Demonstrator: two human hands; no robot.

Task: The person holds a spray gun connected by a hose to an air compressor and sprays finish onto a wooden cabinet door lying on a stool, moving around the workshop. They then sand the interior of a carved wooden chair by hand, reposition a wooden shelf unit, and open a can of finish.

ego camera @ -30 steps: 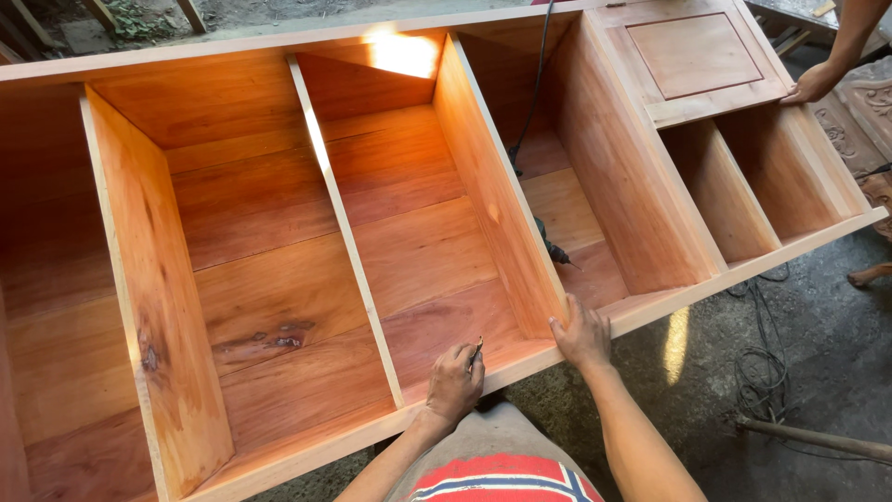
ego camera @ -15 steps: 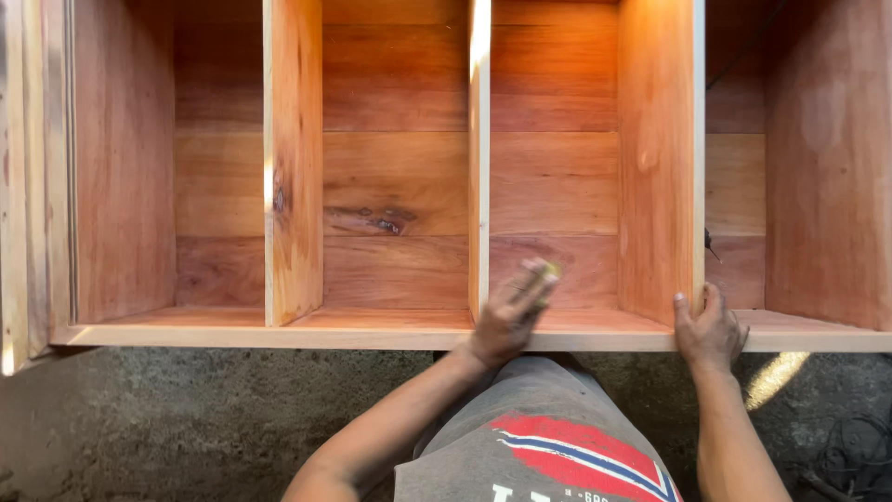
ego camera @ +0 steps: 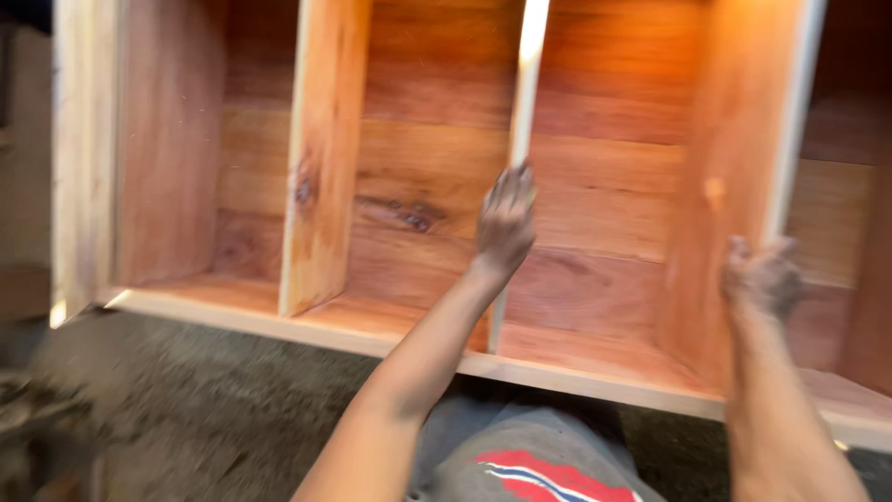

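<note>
Wooden cabinet carcass (ego camera: 595, 195) lies open toward me, reddish-brown boards, grain running in broad bands, a dark knot (ego camera: 415, 220) on the back panel; surfaces look smooth and faintly glossy, edges pale and square. Thin upright divider (ego camera: 525, 112) stands in the middle, its front edge catching bright light; a thicker partition (ego camera: 321, 158) stands to the left of it, with a small dark knot on its face; another thick partition (ego camera: 734, 186) stands to the right. Pale front rail (ego camera: 307, 325) runs along the near edge.

My left hand (ego camera: 506, 221) is up against the thin divider's front edge, fingers (ego camera: 514, 186) curled close together; picture is blurred, so I cannot tell whether they hold anything. My right hand (ego camera: 762, 277) rests on the right partition's front edge, fingers bent over it in a loose grip; skin looks dusty.

Rough grey concrete floor (ego camera: 186, 409) below the cabinet; my grey shirt (ego camera: 530, 460) with a red, white and blue patch at the bottom.
</note>
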